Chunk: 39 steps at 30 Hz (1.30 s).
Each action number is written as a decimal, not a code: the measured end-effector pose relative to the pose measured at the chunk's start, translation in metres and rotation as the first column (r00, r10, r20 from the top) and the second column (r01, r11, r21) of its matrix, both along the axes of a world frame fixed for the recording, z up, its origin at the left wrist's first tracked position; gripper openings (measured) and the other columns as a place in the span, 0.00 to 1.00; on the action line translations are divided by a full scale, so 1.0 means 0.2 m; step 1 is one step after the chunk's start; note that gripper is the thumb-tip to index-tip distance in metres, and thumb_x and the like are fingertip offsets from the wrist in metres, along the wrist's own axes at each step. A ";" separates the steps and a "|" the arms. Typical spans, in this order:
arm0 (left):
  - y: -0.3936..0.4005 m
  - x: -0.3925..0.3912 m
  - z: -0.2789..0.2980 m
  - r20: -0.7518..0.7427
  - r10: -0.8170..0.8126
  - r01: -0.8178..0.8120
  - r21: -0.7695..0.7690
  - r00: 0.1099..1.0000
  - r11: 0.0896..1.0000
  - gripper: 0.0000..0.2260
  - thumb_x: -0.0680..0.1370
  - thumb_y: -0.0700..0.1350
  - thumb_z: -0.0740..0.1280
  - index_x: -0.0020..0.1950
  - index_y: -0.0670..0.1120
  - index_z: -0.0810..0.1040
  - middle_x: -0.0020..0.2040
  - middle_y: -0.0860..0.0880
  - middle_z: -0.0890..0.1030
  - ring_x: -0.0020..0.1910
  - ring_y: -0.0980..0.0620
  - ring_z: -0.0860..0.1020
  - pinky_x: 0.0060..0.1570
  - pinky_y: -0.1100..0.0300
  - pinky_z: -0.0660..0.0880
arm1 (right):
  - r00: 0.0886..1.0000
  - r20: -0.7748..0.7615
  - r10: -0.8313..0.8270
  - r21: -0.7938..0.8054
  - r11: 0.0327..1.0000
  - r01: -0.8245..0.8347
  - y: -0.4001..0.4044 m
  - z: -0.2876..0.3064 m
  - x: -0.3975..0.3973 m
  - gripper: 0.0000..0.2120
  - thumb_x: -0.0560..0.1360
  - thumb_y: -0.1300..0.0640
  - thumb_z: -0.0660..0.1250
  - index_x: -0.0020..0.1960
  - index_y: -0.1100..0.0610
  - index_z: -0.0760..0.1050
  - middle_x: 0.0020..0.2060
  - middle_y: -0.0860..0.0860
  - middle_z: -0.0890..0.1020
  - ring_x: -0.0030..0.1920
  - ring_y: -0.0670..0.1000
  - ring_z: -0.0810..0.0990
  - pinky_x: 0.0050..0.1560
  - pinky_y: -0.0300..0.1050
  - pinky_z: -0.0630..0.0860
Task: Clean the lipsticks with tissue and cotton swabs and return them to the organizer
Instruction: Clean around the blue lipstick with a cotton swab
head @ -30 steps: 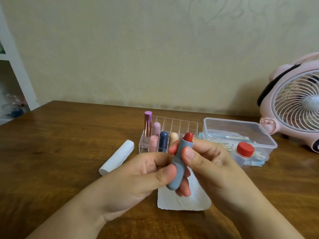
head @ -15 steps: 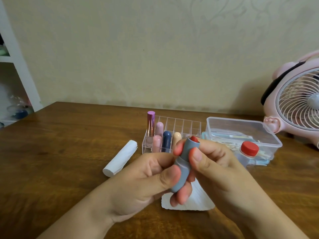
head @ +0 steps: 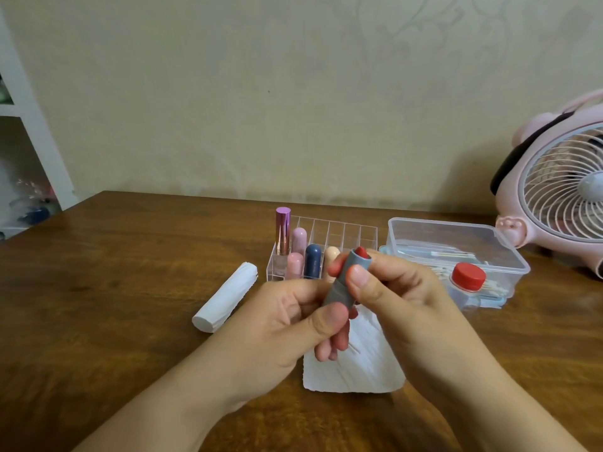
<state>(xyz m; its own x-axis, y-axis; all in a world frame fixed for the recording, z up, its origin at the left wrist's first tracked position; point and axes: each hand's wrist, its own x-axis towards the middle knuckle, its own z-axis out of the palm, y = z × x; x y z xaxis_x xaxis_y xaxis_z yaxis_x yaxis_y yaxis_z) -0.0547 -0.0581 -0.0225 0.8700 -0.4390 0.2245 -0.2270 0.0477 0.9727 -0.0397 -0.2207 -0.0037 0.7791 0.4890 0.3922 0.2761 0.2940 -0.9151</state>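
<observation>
No legible text or labels

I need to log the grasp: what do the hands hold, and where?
Both hold the grey lipstick: left hand grips its base, right hand pinches the upper barrel near the red tip.

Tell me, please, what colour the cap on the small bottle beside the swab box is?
The cap is red, shown plainly in the head view.

Both forearms are showing bare, the left hand (head: pixel 287 324) and right hand (head: pixel 401 298) wearing nothing (short, unpainted nails).
</observation>
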 end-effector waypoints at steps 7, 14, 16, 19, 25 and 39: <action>0.06 -0.01 0.02 -0.152 -0.406 0.380 -0.174 0.901 0.908 0.15 0.76 0.56 0.65 0.52 0.45 0.80 0.39 0.49 0.80 0.34 0.56 0.77 0.41 0.59 0.72 | 0.959 -0.099 0.264 0.018 0.965 -0.263 -0.01 0.02 -0.03 0.13 0.75 0.48 0.65 0.50 0.58 0.77 0.26 0.55 0.79 0.28 0.65 0.78 0.35 0.46 0.75; 0.09 0.03 0.06 -0.129 0.200 -0.204 -0.014 0.971 0.979 0.13 0.71 0.55 0.70 0.50 0.51 0.84 0.46 0.53 0.83 0.44 0.54 0.79 0.46 0.58 0.76 | 0.982 -0.056 -0.180 -0.283 0.946 0.157 0.00 0.01 0.01 0.17 0.70 0.45 0.67 0.58 0.45 0.78 0.50 0.56 0.82 0.45 0.41 0.82 0.41 0.29 0.74; 0.12 0.05 0.07 -0.096 0.369 -0.373 -0.031 0.925 0.927 0.15 0.66 0.55 0.69 0.50 0.53 0.84 0.41 0.55 0.82 0.42 0.54 0.77 0.49 0.55 0.75 | 0.955 0.023 -0.296 -0.435 0.857 0.276 0.00 -0.01 0.02 0.16 0.67 0.45 0.66 0.55 0.39 0.75 0.49 0.53 0.81 0.45 0.38 0.79 0.37 0.26 0.73; 0.15 0.09 0.05 -0.067 0.579 -0.583 -0.059 0.812 0.810 0.10 0.69 0.53 0.70 0.48 0.52 0.83 0.34 0.58 0.81 0.38 0.58 0.76 0.45 0.58 0.73 | 0.911 0.250 -0.329 -0.608 0.679 0.412 0.03 -0.04 0.03 0.11 0.73 0.47 0.67 0.53 0.35 0.72 0.40 0.40 0.77 0.43 0.31 0.75 0.39 0.24 0.72; 0.16 0.12 0.02 0.024 0.748 -0.747 -0.045 0.663 0.664 0.07 0.74 0.43 0.71 0.44 0.55 0.78 0.40 0.56 0.82 0.38 0.59 0.79 0.41 0.63 0.73 | 0.830 0.556 -0.050 -0.712 0.486 0.506 0.12 -0.10 0.06 0.18 0.78 0.54 0.63 0.66 0.41 0.71 0.56 0.36 0.73 0.52 0.37 0.71 0.54 0.29 0.68; 0.17 0.14 0.02 -0.176 0.694 -0.716 -0.180 0.698 0.674 0.03 0.75 0.43 0.70 0.47 0.50 0.80 0.33 0.55 0.81 0.34 0.59 0.77 0.37 0.65 0.74 | 0.619 0.683 0.389 -0.730 0.414 0.545 0.28 -0.16 0.22 0.18 0.78 0.61 0.62 0.67 0.49 0.73 0.60 0.48 0.75 0.61 0.47 0.70 0.61 0.44 0.71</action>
